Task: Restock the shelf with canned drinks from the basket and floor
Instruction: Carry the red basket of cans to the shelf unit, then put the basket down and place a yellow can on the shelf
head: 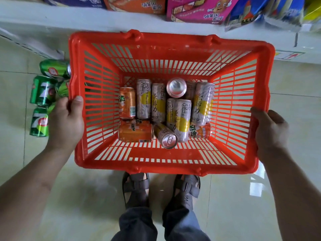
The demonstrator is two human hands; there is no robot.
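**Basket of Cans Held at the Foot of the Shelf**

Pale glossy floor tiles and the white base of a shop shelf frame a restocking job that looks barely begun. A person grips a red slatted plastic shopping basket by its two short sides: the left hand curls over the left rim with the thumb hooked inside, and the right hand wraps the right rim, its fingers mostly hidden behind the edge. Holding both ends appears meant to keep the load level, since the cans lie loose in the bottom.

Inside are several slim pale tea cans with yellow panels, most on their sides, one standing on end, alongside three orange soda cans. On the floor just left of the basket lie green soda cans, some partly hidden behind the basket wall and the left hand.

Brightly printed snack boxes fill the shelf above. The person's sandalled feet stand just behind the basket. With both hands occupied, no can may be picked until the basket is set down, and the green cans crowd the floor to its left.
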